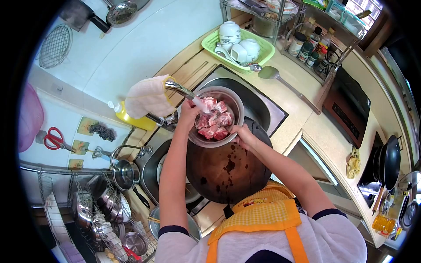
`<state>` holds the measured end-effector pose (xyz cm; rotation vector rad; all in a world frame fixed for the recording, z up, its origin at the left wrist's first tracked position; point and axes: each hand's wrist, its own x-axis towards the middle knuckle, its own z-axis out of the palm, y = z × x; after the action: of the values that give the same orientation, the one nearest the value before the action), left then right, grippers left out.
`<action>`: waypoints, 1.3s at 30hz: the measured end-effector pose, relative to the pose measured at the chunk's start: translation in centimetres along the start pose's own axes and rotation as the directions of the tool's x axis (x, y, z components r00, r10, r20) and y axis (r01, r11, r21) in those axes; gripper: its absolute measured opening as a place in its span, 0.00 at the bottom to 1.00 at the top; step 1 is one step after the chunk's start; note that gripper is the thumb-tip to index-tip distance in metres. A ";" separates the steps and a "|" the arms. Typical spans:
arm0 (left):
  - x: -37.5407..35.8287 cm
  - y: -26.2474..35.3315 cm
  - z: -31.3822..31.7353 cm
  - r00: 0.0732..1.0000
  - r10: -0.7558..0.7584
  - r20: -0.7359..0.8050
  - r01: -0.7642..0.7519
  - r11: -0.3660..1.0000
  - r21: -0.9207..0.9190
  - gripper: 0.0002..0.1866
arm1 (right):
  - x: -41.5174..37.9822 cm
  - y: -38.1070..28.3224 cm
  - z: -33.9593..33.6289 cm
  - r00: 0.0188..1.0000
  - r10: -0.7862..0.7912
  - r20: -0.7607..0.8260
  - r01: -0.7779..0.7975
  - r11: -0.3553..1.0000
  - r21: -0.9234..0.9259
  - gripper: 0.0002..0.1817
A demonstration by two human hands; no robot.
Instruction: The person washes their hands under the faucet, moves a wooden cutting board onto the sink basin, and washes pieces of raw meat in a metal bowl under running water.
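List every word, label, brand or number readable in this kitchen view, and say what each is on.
None can be read.
Jars on the wire rack: labels too small and blurred.
Apron: red patch at the top, blurred.
Black appliance on the counter: panel marks too small.

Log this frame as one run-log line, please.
left hand on rim of metal bowl by faucet | right hand gripping bowl's near rim | raw meat inside | over sink

I look down on a cramped kitchen with white tiled walls (144, 39), a pale table (302, 109) running round to a black stove (372, 175), a metal shelf rack (315, 26) by a bright window (364, 8), and a wire dish rack (87, 210).
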<state>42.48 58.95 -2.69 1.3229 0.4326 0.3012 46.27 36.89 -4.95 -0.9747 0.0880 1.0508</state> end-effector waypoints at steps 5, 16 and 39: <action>0.5 -0.7 0.4 0.997 0.064 -0.046 -0.069 0.991 -0.117 0.17 | -0.1 0.0 0.0 0.999 -0.014 0.029 0.014 1.000 0.009 0.24; -2.9 1.4 5.5 0.821 0.441 0.363 -0.473 0.167 0.865 0.20 | 1.0 0.4 -0.8 0.998 -0.006 0.062 0.004 0.999 0.036 0.19; -1.9 -1.0 1.7 0.983 -0.130 0.129 0.173 0.888 -0.426 0.14 | 0.4 0.1 -0.5 0.999 0.004 0.050 -0.006 1.000 0.027 0.21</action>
<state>41.57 56.40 -3.09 0.8530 0.3578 0.1867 46.59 36.86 -5.50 -0.9234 0.0638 1.0752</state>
